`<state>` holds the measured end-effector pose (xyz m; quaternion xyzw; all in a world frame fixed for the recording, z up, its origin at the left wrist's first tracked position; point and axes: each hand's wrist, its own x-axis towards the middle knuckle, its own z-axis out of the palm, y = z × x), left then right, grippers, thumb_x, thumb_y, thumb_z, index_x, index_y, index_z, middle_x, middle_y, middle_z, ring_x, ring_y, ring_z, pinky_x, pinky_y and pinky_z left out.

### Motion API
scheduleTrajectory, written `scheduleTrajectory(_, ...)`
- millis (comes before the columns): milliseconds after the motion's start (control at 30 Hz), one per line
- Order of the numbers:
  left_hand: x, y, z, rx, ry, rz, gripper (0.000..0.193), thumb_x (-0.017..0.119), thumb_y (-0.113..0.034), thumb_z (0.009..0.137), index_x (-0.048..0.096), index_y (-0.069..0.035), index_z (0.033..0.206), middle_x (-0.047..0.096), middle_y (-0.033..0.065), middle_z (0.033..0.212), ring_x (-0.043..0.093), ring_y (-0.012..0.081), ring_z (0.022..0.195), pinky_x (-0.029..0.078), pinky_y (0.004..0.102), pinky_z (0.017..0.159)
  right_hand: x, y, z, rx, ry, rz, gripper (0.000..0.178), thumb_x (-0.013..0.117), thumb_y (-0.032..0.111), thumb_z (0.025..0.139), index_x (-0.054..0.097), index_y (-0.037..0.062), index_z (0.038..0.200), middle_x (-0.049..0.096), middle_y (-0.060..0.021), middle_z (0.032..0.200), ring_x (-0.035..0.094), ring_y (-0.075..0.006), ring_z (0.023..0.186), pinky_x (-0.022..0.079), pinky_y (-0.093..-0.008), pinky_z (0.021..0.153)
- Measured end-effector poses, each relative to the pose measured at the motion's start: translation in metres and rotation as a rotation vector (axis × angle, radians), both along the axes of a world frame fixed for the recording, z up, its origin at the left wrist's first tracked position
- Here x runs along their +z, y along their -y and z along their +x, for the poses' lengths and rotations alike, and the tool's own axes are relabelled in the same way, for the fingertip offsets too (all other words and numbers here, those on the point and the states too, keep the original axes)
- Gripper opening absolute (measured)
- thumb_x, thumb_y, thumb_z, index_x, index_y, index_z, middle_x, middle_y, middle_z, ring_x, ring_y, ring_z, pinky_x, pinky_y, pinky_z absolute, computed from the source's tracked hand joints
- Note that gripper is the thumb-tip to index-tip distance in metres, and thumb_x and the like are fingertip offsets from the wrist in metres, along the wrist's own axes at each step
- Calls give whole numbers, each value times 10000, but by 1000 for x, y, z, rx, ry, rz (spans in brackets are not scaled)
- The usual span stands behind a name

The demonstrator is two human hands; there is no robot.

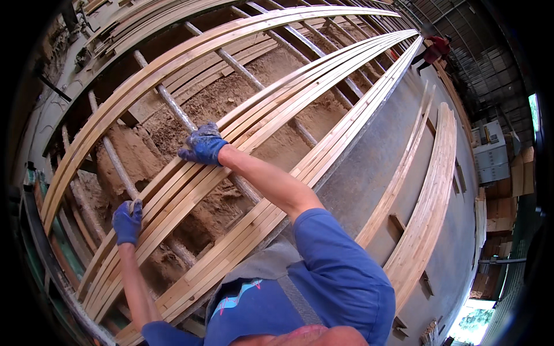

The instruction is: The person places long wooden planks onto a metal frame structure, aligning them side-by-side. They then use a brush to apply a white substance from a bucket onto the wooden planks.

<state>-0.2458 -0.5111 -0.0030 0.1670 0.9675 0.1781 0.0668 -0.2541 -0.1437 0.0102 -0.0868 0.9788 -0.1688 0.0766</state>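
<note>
My left hand (127,221), in a blue glove with a soiled greyish fingertip area, is closed at the far-left edge of the middle row of long wooden boards (259,118). Farther along that row, my gloved right hand (203,144) lies across the boards with its fingers bent over their far edge. Several narrow, pale boards lie side by side in the row, over metal rollers (176,106). The fingertips of both hands are partly hidden.
Another row of boards (144,83) lies on the far side, and one (340,138) runs close to my body. Brown sawdust (242,98) covers the ground under the rollers. At right, a board stack (430,202) rests on small blocks; a person (435,51) stands far off.
</note>
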Motion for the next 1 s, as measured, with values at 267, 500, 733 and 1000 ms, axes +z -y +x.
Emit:
scheduleTrajectory(267,2,9,121,-214,-78,81,388,687,-371,865,664,-25,1041,671,214,929,637,400,870,503,451,783,4,-9,102,49,-82,55,502,563,544,852,714,86,711,659,-163,715,650,-353,783,469,-484,713)
scheduleTrajectory(500,-23,43,68,-84,671,593,317,580,-280,967,700,13,971,719,128,907,681,230,841,525,357,779,12,20,81,295,203,-17,511,614,542,829,733,46,824,687,-179,765,669,-384,765,517,-487,703)
scheduleTrajectory(733,-102,101,47,83,956,333,585,422,-461,1047,719,24,911,639,-30,792,529,94,785,487,312,755,-22,35,42,489,774,-94,779,595,740,786,698,37,1104,700,-183,1076,671,-349,979,520,-450,839)
scheduleTrajectory(1000,-72,84,65,103,971,309,447,521,-368,1016,664,37,892,580,-37,746,431,112,733,445,368,684,-17,39,58,465,775,-110,815,637,754,739,688,31,1110,699,-190,1064,664,-363,988,517,-442,857)
